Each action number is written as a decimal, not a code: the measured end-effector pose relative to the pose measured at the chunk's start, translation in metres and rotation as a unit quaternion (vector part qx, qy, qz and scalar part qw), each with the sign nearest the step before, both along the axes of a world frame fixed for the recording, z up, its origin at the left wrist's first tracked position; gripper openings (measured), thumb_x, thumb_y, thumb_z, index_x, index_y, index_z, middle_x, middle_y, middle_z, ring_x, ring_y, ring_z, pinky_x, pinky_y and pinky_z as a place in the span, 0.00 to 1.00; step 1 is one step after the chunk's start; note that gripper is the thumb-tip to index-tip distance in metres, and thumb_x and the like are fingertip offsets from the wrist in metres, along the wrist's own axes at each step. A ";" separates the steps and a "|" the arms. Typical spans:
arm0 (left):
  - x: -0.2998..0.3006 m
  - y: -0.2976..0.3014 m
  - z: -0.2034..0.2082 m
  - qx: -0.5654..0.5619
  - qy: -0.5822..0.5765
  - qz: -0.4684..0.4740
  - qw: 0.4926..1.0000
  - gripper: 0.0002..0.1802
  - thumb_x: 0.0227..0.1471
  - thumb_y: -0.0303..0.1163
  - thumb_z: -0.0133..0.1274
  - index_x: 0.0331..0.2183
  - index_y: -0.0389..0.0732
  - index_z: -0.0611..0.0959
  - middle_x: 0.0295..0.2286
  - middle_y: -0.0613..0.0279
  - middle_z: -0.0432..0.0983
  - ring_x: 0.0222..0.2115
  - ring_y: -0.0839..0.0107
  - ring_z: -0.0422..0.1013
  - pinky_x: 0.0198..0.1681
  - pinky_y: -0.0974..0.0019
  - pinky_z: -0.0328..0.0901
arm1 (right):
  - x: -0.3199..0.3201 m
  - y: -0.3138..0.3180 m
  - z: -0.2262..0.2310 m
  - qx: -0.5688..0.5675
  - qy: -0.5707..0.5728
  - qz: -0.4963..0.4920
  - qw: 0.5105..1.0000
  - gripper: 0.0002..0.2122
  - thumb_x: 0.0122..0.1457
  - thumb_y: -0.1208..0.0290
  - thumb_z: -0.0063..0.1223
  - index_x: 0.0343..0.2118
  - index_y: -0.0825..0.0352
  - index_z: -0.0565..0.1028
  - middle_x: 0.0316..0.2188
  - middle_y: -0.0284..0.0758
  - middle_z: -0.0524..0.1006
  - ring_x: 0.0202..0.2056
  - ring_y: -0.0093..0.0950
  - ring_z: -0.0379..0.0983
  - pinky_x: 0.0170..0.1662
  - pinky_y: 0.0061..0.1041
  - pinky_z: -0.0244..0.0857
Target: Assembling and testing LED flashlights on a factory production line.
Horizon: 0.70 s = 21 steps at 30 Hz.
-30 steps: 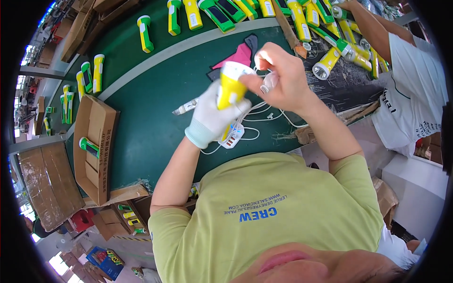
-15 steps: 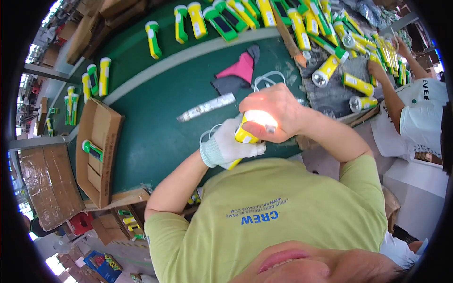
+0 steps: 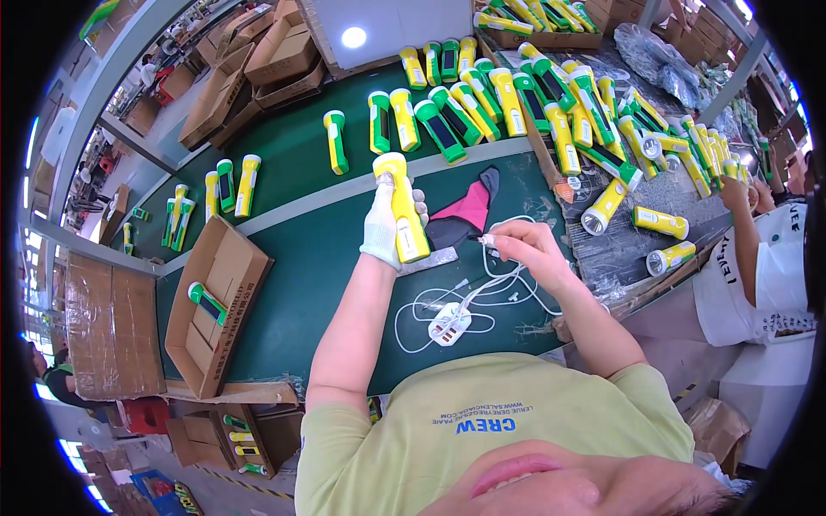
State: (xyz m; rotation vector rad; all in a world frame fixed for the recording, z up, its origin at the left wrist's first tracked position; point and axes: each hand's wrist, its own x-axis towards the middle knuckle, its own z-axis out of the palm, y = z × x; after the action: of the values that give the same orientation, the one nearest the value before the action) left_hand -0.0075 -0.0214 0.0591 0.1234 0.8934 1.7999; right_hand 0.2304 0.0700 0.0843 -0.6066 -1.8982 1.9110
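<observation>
My left hand (image 3: 384,219), in a white knit glove, is wrapped around a yellow and white flashlight (image 3: 408,219) held above the green table with its head away from me. A bright round spot of light (image 3: 354,37) shows on the white panel beyond. To the right, my bare right hand (image 3: 529,250) pinches the small plug (image 3: 488,241) of a white cable. Below both hands lies a white charging hub (image 3: 449,324) among loops of white cable. Between the hands is a pink and grey cloth (image 3: 471,206); part of a silvery strip (image 3: 428,261) shows beside the flashlight.
Several flashlights (image 3: 439,131) stand along the far side of the table. More lie heaped on a worn dark surface (image 3: 602,249) at right, near a co-worker's arm (image 3: 742,232). At left, a shallow cardboard box (image 3: 194,348) holds one green flashlight (image 3: 207,304).
The flashlight, lit and close to my body before, has moved forward in my left hand, pointing away. My right hand has left it and now holds the cable plug. The view has tilted up.
</observation>
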 end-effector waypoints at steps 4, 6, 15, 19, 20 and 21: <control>0.001 0.002 0.001 -0.008 -0.015 0.002 1.000 0.23 0.57 0.55 0.48 0.41 0.44 0.72 0.26 0.62 0.70 0.22 0.72 0.70 0.24 0.69 0.69 | -0.001 -0.001 -0.007 0.029 -0.016 0.010 0.999 0.11 0.57 0.71 0.54 0.37 0.74 0.78 0.30 0.29 0.76 0.31 0.15 0.68 0.34 0.15 0.61; 0.002 0.001 0.002 -0.008 -0.018 0.002 1.000 0.24 0.56 0.55 0.48 0.41 0.44 0.72 0.26 0.62 0.70 0.22 0.72 0.70 0.24 0.69 0.69 | -0.002 -0.003 -0.010 0.033 -0.016 0.012 0.999 0.10 0.57 0.71 0.54 0.37 0.74 0.78 0.30 0.29 0.76 0.31 0.14 0.67 0.34 0.15 0.61; 0.010 -0.010 0.001 0.006 -0.019 -0.003 1.000 0.24 0.56 0.55 0.49 0.41 0.45 0.72 0.26 0.62 0.71 0.22 0.72 0.70 0.24 0.69 0.69 | 0.005 -0.010 -0.021 0.051 0.009 -0.041 0.998 0.08 0.57 0.73 0.56 0.35 0.72 0.79 0.27 0.28 0.77 0.27 0.14 0.68 0.31 0.15 0.61; 0.014 -0.047 0.001 -0.013 0.005 0.039 0.999 0.21 0.58 0.51 0.46 0.43 0.44 0.71 0.26 0.62 0.72 0.22 0.72 0.71 0.24 0.67 0.68 | 0.004 -0.013 -0.020 0.026 -0.008 -0.025 0.999 0.07 0.56 0.73 0.56 0.33 0.72 0.79 0.27 0.28 0.77 0.30 0.14 0.68 0.34 0.16 0.62; 0.015 -0.063 0.003 -0.016 0.032 0.061 0.997 0.21 0.59 0.50 0.45 0.43 0.44 0.71 0.26 0.61 0.72 0.22 0.71 0.71 0.24 0.67 0.69 | 0.006 -0.016 -0.014 0.029 -0.019 -0.038 0.999 0.06 0.57 0.73 0.56 0.32 0.71 0.79 0.27 0.27 0.77 0.30 0.14 0.68 0.34 0.15 0.62; 0.019 -0.082 0.012 -0.020 0.071 0.090 0.993 0.21 0.59 0.50 0.45 0.44 0.43 0.70 0.26 0.61 0.72 0.22 0.71 0.71 0.24 0.67 0.69 | 0.010 -0.017 -0.010 0.039 -0.016 -0.051 0.998 0.06 0.57 0.75 0.56 0.33 0.72 0.79 0.28 0.26 0.77 0.30 0.13 0.68 0.33 0.15 0.62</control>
State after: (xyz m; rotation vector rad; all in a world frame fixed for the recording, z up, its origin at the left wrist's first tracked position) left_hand 0.0112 -0.1038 0.0712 0.1498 1.0698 1.9580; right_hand 0.2402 0.0527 0.0742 -0.7004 -1.9135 1.7654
